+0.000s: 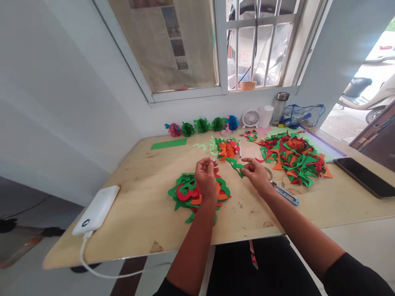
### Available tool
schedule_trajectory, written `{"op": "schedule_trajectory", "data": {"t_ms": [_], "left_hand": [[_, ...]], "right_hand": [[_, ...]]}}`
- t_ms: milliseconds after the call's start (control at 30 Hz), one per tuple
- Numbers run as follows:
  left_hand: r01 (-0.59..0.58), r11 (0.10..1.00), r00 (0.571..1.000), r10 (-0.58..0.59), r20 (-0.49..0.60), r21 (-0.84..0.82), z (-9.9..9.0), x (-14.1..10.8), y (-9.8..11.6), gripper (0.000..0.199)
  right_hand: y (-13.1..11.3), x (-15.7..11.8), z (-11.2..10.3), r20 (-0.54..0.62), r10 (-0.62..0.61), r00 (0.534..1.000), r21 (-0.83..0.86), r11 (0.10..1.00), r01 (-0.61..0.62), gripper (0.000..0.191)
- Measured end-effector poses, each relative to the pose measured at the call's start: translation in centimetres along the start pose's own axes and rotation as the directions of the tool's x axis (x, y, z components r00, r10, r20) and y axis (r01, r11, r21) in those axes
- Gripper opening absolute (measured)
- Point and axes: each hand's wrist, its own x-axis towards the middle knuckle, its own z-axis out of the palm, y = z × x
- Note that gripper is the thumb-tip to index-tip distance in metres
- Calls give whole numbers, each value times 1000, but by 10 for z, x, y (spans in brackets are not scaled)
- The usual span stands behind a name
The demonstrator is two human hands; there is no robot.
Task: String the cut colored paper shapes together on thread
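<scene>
My right hand (256, 174) pinches a wavy green paper cutout (235, 165) between thumb and fingers, above the middle of the table. Facing it, my left hand (206, 176) is closed in a pinch, with a small pale bit at the fingertips too tiny to name. Under my left wrist lies a heap of green, red and orange paper cutouts (182, 190), partly hidden by the forearm. Just beyond the hands sits a smaller pile of orange and light green paper pieces (227, 149). A pen (240, 149) lies beside it.
Paper scraps (298, 156) are piled at the right, near blue-handled scissors (285, 194) and a phone (365, 176). A white power bank (96, 209) with a cable lies at left. Folded paper ornaments (201, 125), a small fan (251, 118) and a bottle (279, 109) line the wall.
</scene>
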Motion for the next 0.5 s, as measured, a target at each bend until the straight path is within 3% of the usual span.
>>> {"op": "schedule_trajectory", "data": {"t_ms": [100,233,367,500], "left_hand": [[62,998,998,-62,9,-22,7,8,-5,22],[169,984,978,-162,130,-46,15,13,-16,26],[155,987,966,-144,217,-36,18,10,-25,30],[114,993,965,-109,239,-10,18,8,-30,28]], "right_hand": [[-11,6,7,4,132,991,315,941,-127,41],[-17,6,15,119,224,967,587,770,-251,45],[-10,5,15,186,273,944,682,655,-324,45],[0,5,17,189,267,945,666,672,-323,44]]}}
